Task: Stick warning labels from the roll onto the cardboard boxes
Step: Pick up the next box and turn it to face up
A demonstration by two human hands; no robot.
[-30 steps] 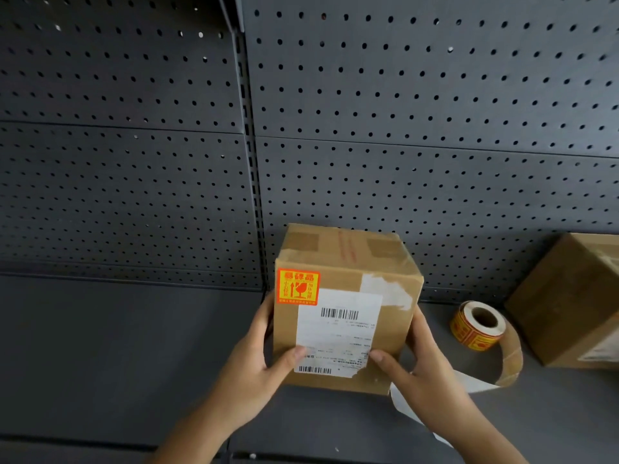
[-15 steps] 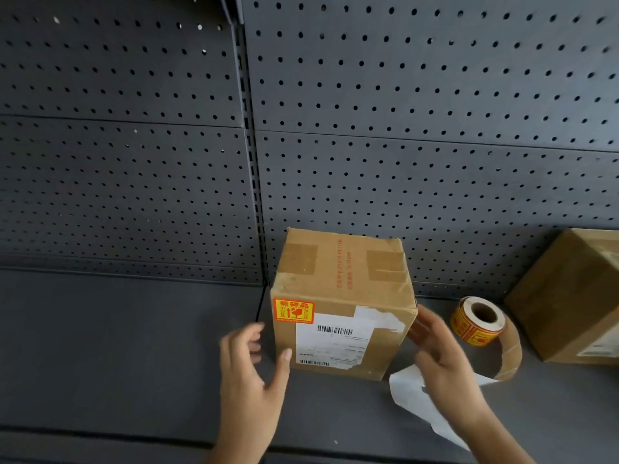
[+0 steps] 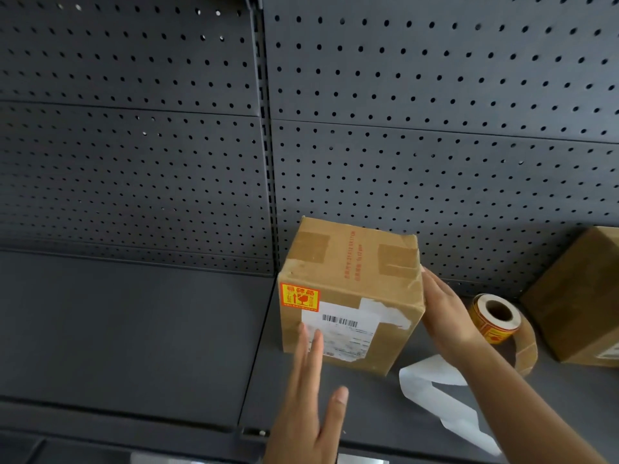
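Head camera: a taped cardboard box stands on a dark grey metal shelf, between a person's two bare hands. An orange-and-yellow warning label is stuck at the upper left corner of its near face, just above the left hand's fingertips. The left hand is spread flat with straight fingers and grips nothing. Its fingertips overlap the lower left of the white barcoded shipping label and hide that part; whether they touch the box cannot be told. The right hand is also flat and empty, its straight fingers lying along the box's right side. Just beyond the right hand sits the roll of warning labels, lying on the shelf with a loop of brown liner curling off it. A white strip of backing paper trails under the right forearm, which covers its middle. Farther right of that hand, well apart from the first box, a second cardboard box is cut off by the frame edge. A grey pegboard panel rises behind both hands.
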